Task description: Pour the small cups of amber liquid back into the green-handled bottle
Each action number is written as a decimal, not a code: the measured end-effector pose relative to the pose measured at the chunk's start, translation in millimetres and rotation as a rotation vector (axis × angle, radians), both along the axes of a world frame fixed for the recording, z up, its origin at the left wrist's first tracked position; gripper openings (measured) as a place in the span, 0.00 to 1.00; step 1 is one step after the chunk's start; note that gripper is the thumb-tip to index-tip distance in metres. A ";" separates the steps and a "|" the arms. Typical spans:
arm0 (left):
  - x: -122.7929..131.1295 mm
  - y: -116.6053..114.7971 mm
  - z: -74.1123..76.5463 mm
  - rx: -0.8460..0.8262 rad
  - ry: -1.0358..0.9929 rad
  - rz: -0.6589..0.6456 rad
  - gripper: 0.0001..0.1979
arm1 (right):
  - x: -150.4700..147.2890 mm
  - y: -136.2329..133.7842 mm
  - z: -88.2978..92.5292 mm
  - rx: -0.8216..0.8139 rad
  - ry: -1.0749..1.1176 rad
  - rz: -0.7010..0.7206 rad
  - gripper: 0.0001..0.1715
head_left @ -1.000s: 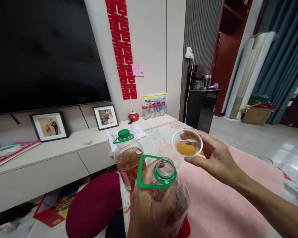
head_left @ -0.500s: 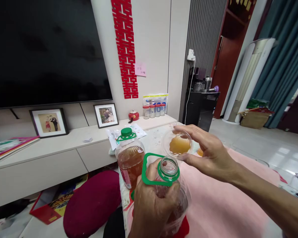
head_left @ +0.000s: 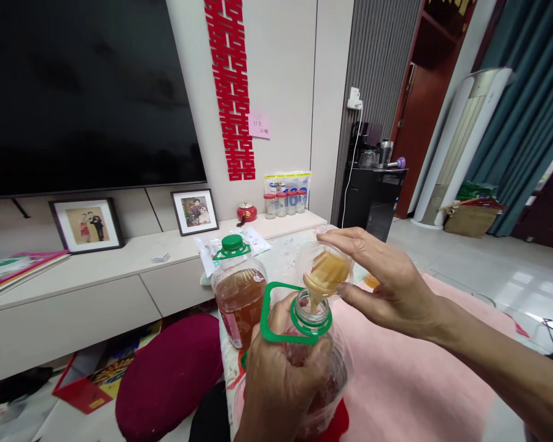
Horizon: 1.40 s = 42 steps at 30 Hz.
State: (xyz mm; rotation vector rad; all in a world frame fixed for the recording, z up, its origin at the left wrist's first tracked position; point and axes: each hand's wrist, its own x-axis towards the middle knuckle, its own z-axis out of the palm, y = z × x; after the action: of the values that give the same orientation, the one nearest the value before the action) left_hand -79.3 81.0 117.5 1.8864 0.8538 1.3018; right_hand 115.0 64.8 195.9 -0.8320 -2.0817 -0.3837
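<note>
My left hand (head_left: 283, 374) is closed around the upper part of a clear plastic jug (head_left: 338, 368), just below its green handle ring (head_left: 265, 319). The jug has no cap on its mouth, and most of its body is hidden behind the hand. My right hand (head_left: 387, 282) grips a clear plastic bowl (head_left: 303, 261) by its rim, thumb below and fingers above. The bowl is tilted over the jug's mouth, and amber liquid (head_left: 329, 270) runs from its edge into the opening. Left of the jug stands a second jug (head_left: 242, 294) of brown liquid with a green cap.
A pink cloth (head_left: 396, 368) covers much of the table. Behind it, a white plastic packet (head_left: 255, 239) lies near the second jug. Several red-lidded jars (head_left: 281, 205) and a red pot (head_left: 247, 212) stand on the cabinet. A maroon round cushion (head_left: 170, 374) sits at lower left.
The bowl has tipped further toward the jug's mouth, and its liquid now pours out in a stream. My left hand keeps its hold on the jug.
</note>
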 end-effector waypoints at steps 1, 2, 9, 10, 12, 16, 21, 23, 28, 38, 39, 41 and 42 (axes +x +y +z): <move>0.1 -0.4 -0.4 -0.007 -0.010 0.005 0.10 | 0.1 -0.1 0.4 0.006 -0.007 -0.003 0.32; 0.2 -0.7 -0.4 -0.015 -0.010 0.015 0.11 | 0.1 -0.1 0.7 0.007 -0.016 -0.007 0.33; 0.4 -0.4 5.9 0.052 -0.002 0.060 0.11 | -0.1 0.3 4.4 0.018 -0.074 -0.006 0.33; 0.9 -0.2 5.3 0.049 -0.008 0.060 0.12 | 0.0 0.3 4.7 0.022 -0.079 -0.005 0.33; 1.9 -0.1 2.3 0.046 -0.020 0.067 0.13 | 0.4 0.1 5.0 0.026 -0.091 -0.001 0.33; 2.4 -0.1 -1.7 0.050 -0.041 0.057 0.15 | 0.8 -0.9 5.9 0.044 -0.125 0.000 0.33; 1.6 -0.7 9.0 0.042 -0.047 0.053 0.13 | -0.7 -1.3 10.4 0.078 -0.163 0.017 0.28; 1.7 -1.5 14.5 0.023 -0.050 0.059 0.12 | -1.9 -1.0 12.5 0.089 -0.177 0.017 0.25; 1.2 -2.9 20.7 0.054 -0.051 0.041 0.09 | -5.7 -1.3 15.8 0.124 -0.225 0.010 0.21; 1.8 1.7 6.2 0.171 0.000 0.116 0.12 | -8.4 -3.1 19.6 0.187 -0.338 0.015 0.22; 0.9 3.1 4.2 0.169 0.016 0.121 0.13 | -9.0 -3.3 19.6 0.188 -0.334 0.010 0.21; -2.0 6.2 -1.2 0.167 0.068 0.132 0.12 | -10.6 -3.6 19.4 0.189 -0.316 -0.001 0.19; -3.6 7.8 -4.8 0.158 0.107 0.116 0.11 | -11.3 -3.4 19.2 0.193 -0.302 -0.003 0.17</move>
State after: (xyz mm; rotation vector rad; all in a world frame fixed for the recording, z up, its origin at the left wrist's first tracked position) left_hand -82.9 88.8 112.7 2.0723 0.9521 1.3835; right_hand 103.7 61.4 215.1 -0.6951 -2.2733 -0.7384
